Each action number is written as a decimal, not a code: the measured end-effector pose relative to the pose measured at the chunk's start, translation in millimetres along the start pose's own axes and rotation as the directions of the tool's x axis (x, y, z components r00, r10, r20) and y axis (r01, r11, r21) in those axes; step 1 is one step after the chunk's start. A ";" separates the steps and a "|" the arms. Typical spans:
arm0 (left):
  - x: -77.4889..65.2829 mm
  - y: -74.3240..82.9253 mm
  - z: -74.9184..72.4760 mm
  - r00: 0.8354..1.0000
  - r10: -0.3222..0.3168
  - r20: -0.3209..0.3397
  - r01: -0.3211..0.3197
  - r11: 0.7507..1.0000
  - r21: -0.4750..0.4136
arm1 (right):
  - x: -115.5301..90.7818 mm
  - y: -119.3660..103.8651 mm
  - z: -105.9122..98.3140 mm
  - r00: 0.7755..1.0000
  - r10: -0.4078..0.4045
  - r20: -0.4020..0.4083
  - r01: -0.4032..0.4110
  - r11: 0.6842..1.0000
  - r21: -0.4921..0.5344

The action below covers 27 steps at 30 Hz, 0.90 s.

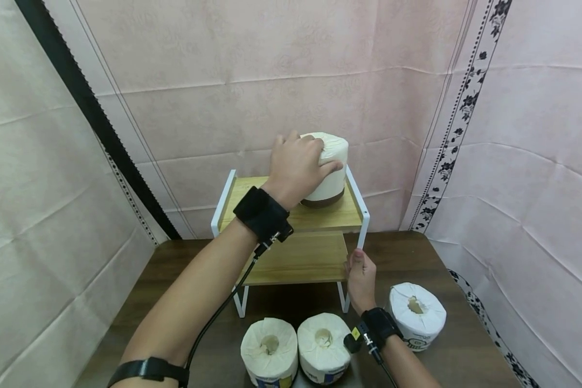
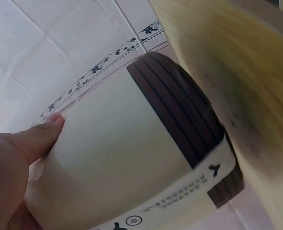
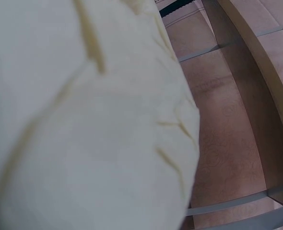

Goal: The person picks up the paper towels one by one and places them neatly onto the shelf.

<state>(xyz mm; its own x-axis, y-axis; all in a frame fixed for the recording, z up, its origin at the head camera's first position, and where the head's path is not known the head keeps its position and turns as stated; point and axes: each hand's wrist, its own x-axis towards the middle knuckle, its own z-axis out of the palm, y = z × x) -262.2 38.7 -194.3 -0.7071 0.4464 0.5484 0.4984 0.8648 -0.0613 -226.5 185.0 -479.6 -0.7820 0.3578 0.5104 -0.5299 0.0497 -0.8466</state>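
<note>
Roll (image 1: 336, 152) was at R side of shelf (image 1: 252, 188), top tier, base contact unclear; your L hand (image 1: 297, 168), spread wide, gripped it, fingertips partly hidden. Your R hand (image 1: 361, 277) gripped R frame (image 1: 362, 235), fingers mostly occluded.

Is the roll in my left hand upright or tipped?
Upright, or nearly so: the roll has its brown band lowest, pale end up.

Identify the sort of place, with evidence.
Probably a makeshift recording booth: creased, patterned sheets wall in a dark wood-grain table, and cabled cameras are strapped to the person's wrists.
</note>
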 end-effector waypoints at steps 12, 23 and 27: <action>-6.8 -16.8 9.6 0.996 0.078 0.048 -0.075 0.995 -0.059 | 0.1 2.4 -0.6 1.000 -0.003 0.004 0.003 1.000 -0.008; -7.9 -16.7 17.8 0.997 0.053 0.053 -0.053 0.999 -0.012 | -2.9 4.6 0.9 1.000 -0.012 -0.005 0.011 1.000 -0.009; -2.6 -9.3 17.6 0.999 0.041 -0.016 -0.041 0.999 0.010 | -2.4 5.4 0.1 1.000 -0.026 -0.005 0.026 1.000 -0.008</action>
<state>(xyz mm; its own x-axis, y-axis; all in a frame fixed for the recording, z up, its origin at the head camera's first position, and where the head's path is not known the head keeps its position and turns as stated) -273.8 33.6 -209.8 -0.6776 0.4780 0.5588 0.5220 0.8479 -0.0924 -227.5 184.3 -485.5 -0.7666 0.3606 0.5313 -0.5472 0.0661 -0.8344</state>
